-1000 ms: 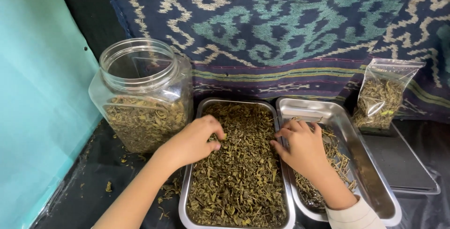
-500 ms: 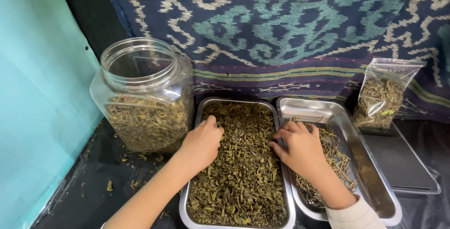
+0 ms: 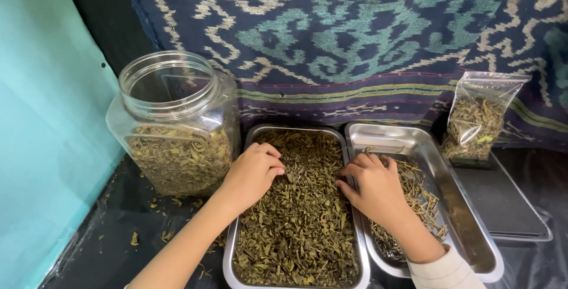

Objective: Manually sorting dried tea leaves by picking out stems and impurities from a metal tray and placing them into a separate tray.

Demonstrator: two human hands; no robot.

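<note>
Left hand (image 3: 251, 173) curled, fingertips pressed into dried green-brown leaves (image 3: 302, 218) filling the rectangular steel tray (image 3: 355, 247), long axis running away from the body. Right hand (image 3: 373, 185) loosely bent over the shared rims, thumb toward the leaves, fingers over pale stems (image 3: 423, 197) in the second steel tray (image 3: 467, 224); any pinch hidden. Left of the left hand, touching the tray: open clear plastic jar (image 3: 171, 123). Far right: clear zip bag (image 3: 479, 117). Leaf surface toward the body unobstructed.

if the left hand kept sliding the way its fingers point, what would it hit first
The left hand points right across the tray of dried leaves. It would probably plough through leaves, then meet the right hand at the tray's far rim, though depth is uncertain.
</note>
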